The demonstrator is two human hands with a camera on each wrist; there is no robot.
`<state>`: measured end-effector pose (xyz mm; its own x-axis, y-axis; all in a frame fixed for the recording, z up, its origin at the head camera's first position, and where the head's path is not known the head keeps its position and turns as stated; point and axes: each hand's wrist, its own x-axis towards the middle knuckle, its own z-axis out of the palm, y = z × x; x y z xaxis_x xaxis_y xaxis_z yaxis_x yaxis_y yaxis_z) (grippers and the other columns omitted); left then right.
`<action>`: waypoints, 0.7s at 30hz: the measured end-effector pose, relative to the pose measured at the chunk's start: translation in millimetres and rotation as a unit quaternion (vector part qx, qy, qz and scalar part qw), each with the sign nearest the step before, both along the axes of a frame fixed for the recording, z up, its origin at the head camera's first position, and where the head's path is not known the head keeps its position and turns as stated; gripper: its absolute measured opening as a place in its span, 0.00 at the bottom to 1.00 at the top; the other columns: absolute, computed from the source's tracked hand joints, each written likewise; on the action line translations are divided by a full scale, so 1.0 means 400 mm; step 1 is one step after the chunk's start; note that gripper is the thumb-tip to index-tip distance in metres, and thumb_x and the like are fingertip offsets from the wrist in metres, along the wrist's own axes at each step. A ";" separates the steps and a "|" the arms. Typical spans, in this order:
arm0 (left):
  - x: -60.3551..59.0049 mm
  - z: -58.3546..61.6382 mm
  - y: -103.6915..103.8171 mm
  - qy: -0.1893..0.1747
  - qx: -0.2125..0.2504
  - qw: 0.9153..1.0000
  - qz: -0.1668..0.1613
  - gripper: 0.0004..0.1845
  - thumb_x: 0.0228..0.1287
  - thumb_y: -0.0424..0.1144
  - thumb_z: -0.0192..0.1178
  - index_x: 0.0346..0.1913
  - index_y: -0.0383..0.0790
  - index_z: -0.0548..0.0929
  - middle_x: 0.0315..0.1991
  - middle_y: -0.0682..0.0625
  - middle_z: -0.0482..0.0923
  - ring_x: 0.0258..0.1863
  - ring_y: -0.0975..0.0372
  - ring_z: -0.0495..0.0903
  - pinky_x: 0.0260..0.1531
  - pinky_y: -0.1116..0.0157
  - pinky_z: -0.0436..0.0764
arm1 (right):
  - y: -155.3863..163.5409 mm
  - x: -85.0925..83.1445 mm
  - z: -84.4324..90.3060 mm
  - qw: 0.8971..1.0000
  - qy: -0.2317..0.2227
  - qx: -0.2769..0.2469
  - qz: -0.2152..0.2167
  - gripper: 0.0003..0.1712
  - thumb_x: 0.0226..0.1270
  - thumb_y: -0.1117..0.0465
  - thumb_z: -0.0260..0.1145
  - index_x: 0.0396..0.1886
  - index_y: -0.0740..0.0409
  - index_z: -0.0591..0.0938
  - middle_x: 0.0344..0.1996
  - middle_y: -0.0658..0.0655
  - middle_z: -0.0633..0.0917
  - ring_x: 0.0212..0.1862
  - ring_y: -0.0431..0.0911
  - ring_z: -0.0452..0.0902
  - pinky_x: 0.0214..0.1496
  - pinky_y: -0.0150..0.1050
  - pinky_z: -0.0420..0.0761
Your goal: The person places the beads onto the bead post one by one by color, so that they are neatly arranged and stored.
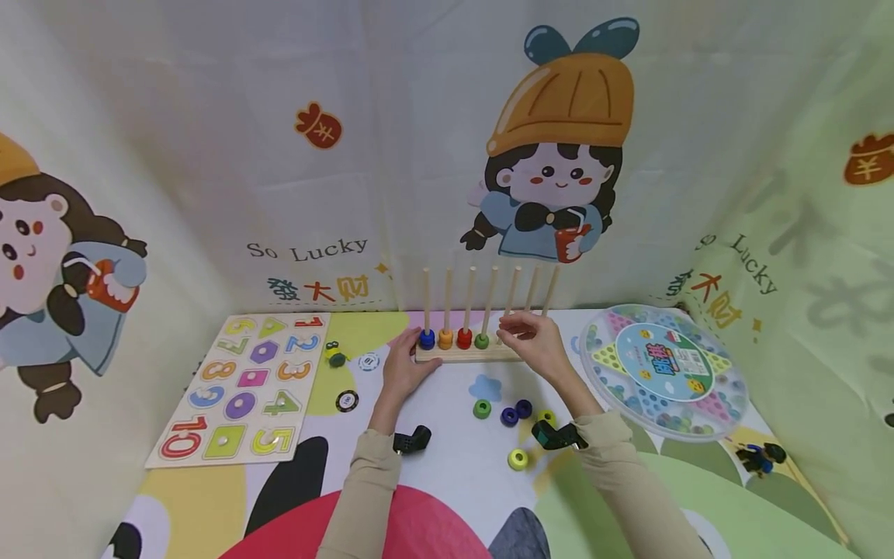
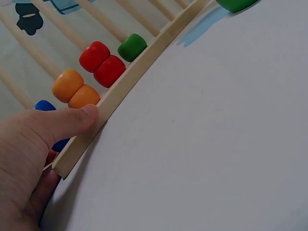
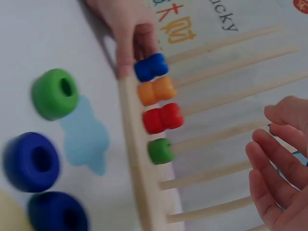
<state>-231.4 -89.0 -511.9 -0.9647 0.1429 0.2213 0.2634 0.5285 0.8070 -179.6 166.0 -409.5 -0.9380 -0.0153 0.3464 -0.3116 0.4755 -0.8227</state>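
A wooden peg rack (image 1: 461,354) with several upright pegs stands near the back of the table. From left to right, its first pegs carry two blue beads (image 3: 151,67), two orange beads (image 2: 76,90), two red beads (image 2: 102,64) and one green bead (image 3: 160,151). My left hand (image 1: 403,371) grips the rack's left end, its thumb on the front face of the base beside the orange beads. Beside the pegs right of the green bead, my right hand (image 1: 536,343) hovers with loosely bent fingers (image 3: 274,163) and nothing between them.
In front of the rack lie a loose green bead (image 1: 482,408), two dark blue beads (image 1: 509,417) and two yellow beads (image 1: 518,459). A number puzzle board (image 1: 237,388) lies left, a round game box (image 1: 663,371) right. Small figures (image 1: 761,458) and round chips (image 1: 346,401) lie about.
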 end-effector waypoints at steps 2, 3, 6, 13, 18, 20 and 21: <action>0.002 0.001 0.000 -0.003 0.001 1.000 0.000 0.40 0.54 0.41 0.75 0.68 0.31 0.71 0.69 0.37 0.67 0.64 0.45 0.71 0.61 0.52 0.75 | 0.000 0.007 -0.020 1.000 -0.015 0.002 0.017 0.12 0.60 0.67 0.72 0.43 0.68 0.86 0.38 0.62 0.88 0.40 0.54 0.85 0.43 0.38 0.84; 0.002 0.001 0.000 -0.003 0.003 1.000 0.000 0.39 0.54 0.41 0.75 0.68 0.31 0.71 0.69 0.37 0.67 0.64 0.46 0.72 0.61 0.53 0.75 | 0.000 0.011 -0.030 0.999 -0.021 0.006 0.026 0.12 0.61 0.67 0.72 0.43 0.68 0.86 0.39 0.62 0.88 0.41 0.54 0.85 0.44 0.40 0.85; 0.003 0.002 -0.001 0.000 0.006 1.000 -0.001 0.39 0.54 0.41 0.74 0.68 0.31 0.71 0.69 0.37 0.67 0.63 0.46 0.72 0.60 0.53 0.76 | 0.001 0.024 -0.060 0.997 -0.046 0.019 0.052 0.13 0.61 0.66 0.72 0.45 0.68 0.86 0.40 0.61 0.88 0.43 0.54 0.85 0.46 0.44 0.85; 0.003 0.002 -0.001 0.004 0.007 1.000 -0.002 0.39 0.54 0.41 0.75 0.68 0.30 0.71 0.69 0.37 0.67 0.62 0.46 0.73 0.60 0.53 0.76 | 0.006 0.056 -0.131 0.983 -0.082 0.067 0.147 0.16 0.61 0.65 0.72 0.48 0.68 0.85 0.42 0.61 0.88 0.46 0.54 0.84 0.47 0.43 0.84; -0.001 -0.001 -0.001 0.005 0.003 1.000 0.001 0.39 0.54 0.41 0.75 0.68 0.31 0.71 0.69 0.37 0.67 0.63 0.46 0.73 0.60 0.53 0.76 | 0.007 0.066 -0.159 0.969 -0.091 0.091 0.210 0.16 0.57 0.64 0.75 0.45 0.65 0.86 0.42 0.59 0.88 0.45 0.52 0.83 0.47 0.40 0.84; -0.002 -0.002 0.000 0.003 0.003 1.000 0.002 0.39 0.54 0.41 0.75 0.68 0.31 0.71 0.69 0.37 0.67 0.63 0.46 0.72 0.60 0.53 0.76 | 0.007 0.067 -0.163 0.965 -0.095 0.098 0.224 0.16 0.57 0.64 0.75 0.45 0.65 0.87 0.42 0.59 0.88 0.45 0.52 0.83 0.47 0.40 0.83; -0.002 -0.002 0.000 0.003 0.004 1.000 0.001 0.39 0.54 0.41 0.75 0.68 0.31 0.71 0.69 0.37 0.67 0.63 0.46 0.73 0.60 0.53 0.76 | 0.005 0.069 -0.163 0.964 -0.099 0.099 0.228 0.16 0.57 0.63 0.75 0.45 0.64 0.87 0.42 0.58 0.88 0.44 0.51 0.82 0.48 0.40 0.83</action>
